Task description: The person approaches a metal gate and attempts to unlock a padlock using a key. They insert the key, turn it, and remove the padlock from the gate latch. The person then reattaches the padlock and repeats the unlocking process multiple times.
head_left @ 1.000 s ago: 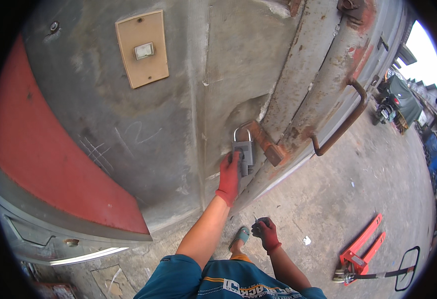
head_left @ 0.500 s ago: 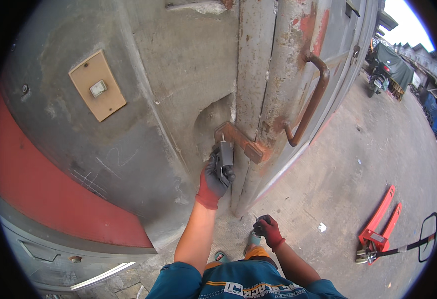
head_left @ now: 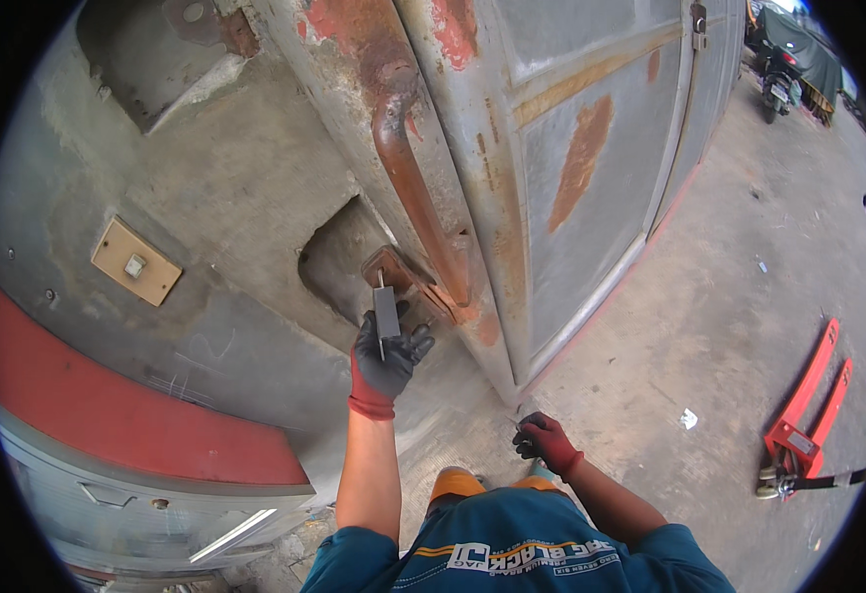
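Note:
My left hand (head_left: 385,362), in a black glove with a red cuff, holds a grey block-shaped padlock (head_left: 385,312) from below. The padlock's thin shackle reaches up to the hole of a rusty hasp (head_left: 398,269), which juts from the door edge over a recess in the wall. Some fingers of this hand are partly spread around the lock body. Lower and to the right, my right hand (head_left: 543,440), gloved alike, is closed in a pinch. A thin metal piece pokes out of it, too small to make out clearly.
A rusty pull handle (head_left: 409,168) stands out from the grey metal door (head_left: 591,148) just above the hasp. On the wall is a beige switch plate (head_left: 136,261). A red pallet jack (head_left: 806,415) stands on the concrete at right; a motorcycle (head_left: 779,79) is far behind.
The view has shifted, bringing more of the door into sight. My left hand has opened its fingers somewhat and turned the padlock upright. My right hand stays low, still pinching the thin piece.

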A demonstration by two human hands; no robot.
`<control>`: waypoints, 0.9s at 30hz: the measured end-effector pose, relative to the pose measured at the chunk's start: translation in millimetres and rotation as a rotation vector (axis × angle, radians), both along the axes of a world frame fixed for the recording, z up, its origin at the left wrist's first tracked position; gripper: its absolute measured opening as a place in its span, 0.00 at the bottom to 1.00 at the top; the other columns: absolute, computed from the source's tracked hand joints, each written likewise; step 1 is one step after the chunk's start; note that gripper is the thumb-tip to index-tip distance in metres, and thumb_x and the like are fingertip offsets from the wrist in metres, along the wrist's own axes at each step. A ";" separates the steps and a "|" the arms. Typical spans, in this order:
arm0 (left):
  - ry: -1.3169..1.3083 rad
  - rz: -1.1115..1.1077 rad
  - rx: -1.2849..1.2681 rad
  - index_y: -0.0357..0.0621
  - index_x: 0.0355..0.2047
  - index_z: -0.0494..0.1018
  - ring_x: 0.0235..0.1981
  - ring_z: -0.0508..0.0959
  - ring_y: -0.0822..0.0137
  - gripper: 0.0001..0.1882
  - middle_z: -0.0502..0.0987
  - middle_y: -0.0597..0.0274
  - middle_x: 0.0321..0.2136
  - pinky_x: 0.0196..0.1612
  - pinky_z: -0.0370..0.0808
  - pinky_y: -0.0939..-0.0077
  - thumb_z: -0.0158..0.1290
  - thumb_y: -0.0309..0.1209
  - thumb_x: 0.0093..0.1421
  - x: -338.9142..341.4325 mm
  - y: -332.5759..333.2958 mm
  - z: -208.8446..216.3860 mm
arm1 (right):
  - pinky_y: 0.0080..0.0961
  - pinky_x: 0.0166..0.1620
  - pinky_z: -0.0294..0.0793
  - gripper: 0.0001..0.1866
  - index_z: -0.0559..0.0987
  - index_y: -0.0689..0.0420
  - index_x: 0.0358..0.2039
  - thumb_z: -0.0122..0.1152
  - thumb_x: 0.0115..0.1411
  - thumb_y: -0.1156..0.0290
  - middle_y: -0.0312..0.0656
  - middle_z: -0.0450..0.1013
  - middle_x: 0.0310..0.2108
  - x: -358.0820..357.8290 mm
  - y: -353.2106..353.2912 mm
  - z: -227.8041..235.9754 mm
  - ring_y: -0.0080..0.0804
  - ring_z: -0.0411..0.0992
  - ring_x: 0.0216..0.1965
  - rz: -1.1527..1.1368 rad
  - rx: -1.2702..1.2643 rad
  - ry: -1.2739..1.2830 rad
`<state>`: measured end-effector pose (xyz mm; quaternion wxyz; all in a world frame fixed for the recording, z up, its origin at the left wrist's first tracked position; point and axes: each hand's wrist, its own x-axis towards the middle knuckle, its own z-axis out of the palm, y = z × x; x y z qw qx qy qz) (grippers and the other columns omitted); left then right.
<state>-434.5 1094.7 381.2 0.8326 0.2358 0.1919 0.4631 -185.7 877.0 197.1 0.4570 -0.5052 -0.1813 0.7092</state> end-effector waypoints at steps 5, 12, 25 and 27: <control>-0.048 -0.014 0.063 0.45 0.60 0.73 0.53 0.81 0.46 0.29 0.83 0.54 0.42 0.62 0.72 0.43 0.43 0.55 0.73 2.5 -14.1 3.7 | 0.27 0.35 0.80 0.12 0.75 0.57 0.46 0.59 0.68 0.64 0.42 0.81 0.35 28.2 -5.9 -8.5 0.31 0.80 0.32 -0.006 -0.032 -0.036; -0.072 0.023 0.121 0.42 0.57 0.73 0.44 0.79 0.51 0.27 0.80 0.53 0.44 0.59 0.71 0.48 0.48 0.52 0.70 0.6 -26.3 6.5 | 0.29 0.33 0.79 0.10 0.75 0.59 0.45 0.58 0.69 0.68 0.46 0.80 0.33 46.6 -9.2 -7.8 0.34 0.79 0.29 -0.097 -0.082 0.034; -0.024 0.071 0.108 0.41 0.50 0.76 0.35 0.75 0.60 0.23 0.76 0.62 0.28 0.51 0.74 0.57 0.43 0.47 0.75 0.5 -37.6 39.5 | 0.30 0.36 0.82 0.13 0.75 0.59 0.48 0.58 0.70 0.64 0.44 0.80 0.35 20.3 13.6 8.5 0.34 0.80 0.31 0.082 0.036 -0.012; 0.086 0.163 0.052 0.40 0.50 0.76 0.35 0.78 0.59 0.23 0.77 0.63 0.28 0.50 0.76 0.58 0.43 0.48 0.75 0.3 -40.0 46.6 | 0.31 0.36 0.83 0.13 0.75 0.59 0.48 0.57 0.70 0.65 0.44 0.80 0.35 19.3 12.3 12.7 0.34 0.80 0.32 0.089 0.038 -0.005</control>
